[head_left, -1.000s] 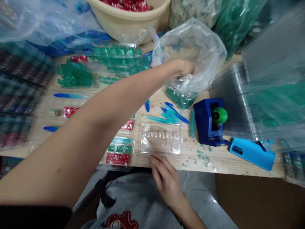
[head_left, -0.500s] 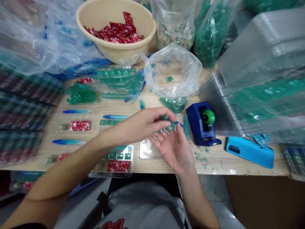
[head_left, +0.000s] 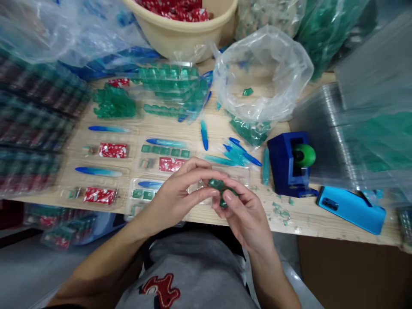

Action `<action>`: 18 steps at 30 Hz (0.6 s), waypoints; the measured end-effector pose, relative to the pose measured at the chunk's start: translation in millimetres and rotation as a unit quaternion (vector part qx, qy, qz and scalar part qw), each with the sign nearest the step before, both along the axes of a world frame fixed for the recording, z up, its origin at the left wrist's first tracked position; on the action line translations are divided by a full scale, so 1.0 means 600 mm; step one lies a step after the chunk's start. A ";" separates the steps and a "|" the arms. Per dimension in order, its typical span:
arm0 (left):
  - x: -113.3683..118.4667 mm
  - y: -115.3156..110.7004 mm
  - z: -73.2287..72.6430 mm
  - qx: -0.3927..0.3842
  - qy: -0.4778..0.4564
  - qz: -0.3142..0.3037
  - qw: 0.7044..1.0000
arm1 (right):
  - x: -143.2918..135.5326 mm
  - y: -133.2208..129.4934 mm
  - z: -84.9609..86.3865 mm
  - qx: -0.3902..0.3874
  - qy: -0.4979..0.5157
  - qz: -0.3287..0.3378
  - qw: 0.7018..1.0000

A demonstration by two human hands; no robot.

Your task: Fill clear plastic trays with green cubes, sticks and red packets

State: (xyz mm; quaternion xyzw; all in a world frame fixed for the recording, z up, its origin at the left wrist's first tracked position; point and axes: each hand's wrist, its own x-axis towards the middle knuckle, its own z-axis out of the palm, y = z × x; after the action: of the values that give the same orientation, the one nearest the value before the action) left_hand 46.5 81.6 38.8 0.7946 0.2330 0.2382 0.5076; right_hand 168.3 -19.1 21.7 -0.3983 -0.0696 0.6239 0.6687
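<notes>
Over the front of the table my hands meet at a small clump of translucent green plastic pieces (head_left: pixel 216 184). The thumb and fingers of my left hand (head_left: pixel 177 191) pinch its left side. My right hand (head_left: pixel 249 210) has its fingers curled round the right side, thumb on top. Fingers hide part of the clump, and I cannot make out its exact shape. Beneath and behind them lies a clear plastic tray (head_left: pixel 242 172), partly covered. Just beyond it is a loose pile of blue-tipped, pen-shaped plastic pieces (head_left: pixel 238 155).
Clear trays with red packets (head_left: pixel 113 150) and blue sticks lie at left, beside stacked filled packs (head_left: pixel 28 133). An open plastic bag (head_left: pixel 264 73) and cream basin (head_left: pixel 186 34) stand behind. A blue tape dispenser (head_left: pixel 286 167) and blue phone (head_left: pixel 352 210) are right.
My right hand has turned from palm-up to fingers curled round the green pieces. Both hands have come closer to my body, and the camera view has tilted down, shifting the table contents.
</notes>
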 end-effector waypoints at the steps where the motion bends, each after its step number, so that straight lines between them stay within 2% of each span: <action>1: -0.005 -0.002 0.000 -0.007 0.002 0.000 1.000 | -0.003 -0.002 0.001 -0.004 -0.044 -0.006 0.999; 5: -0.025 -0.012 -0.004 -0.052 -0.017 0.026 0.998 | -0.010 -0.008 0.012 -0.004 -0.252 -0.028 0.967; 7: -0.033 -0.019 -0.005 -0.074 -0.030 0.040 0.996 | -0.010 -0.010 0.018 0.003 -0.292 -0.006 0.956; 10: -0.043 -0.031 -0.001 -0.125 -0.066 0.016 0.990 | -0.010 -0.018 0.018 0.008 -0.231 0.055 0.971; 14: -0.051 -0.053 -0.002 -0.202 -0.092 -0.045 0.974 | -0.014 -0.044 -0.004 -0.030 -0.102 0.150 0.983; 18: -0.061 -0.068 -0.015 -0.251 -0.017 -0.019 0.968 | -0.015 -0.066 -0.029 -0.094 0.015 0.136 0.986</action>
State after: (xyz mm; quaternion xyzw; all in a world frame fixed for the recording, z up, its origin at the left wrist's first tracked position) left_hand 9.9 40.6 30.0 0.6417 0.2614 0.1761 0.6992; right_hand 159.5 -58.5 4.3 -0.4368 -0.0545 0.7190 0.5379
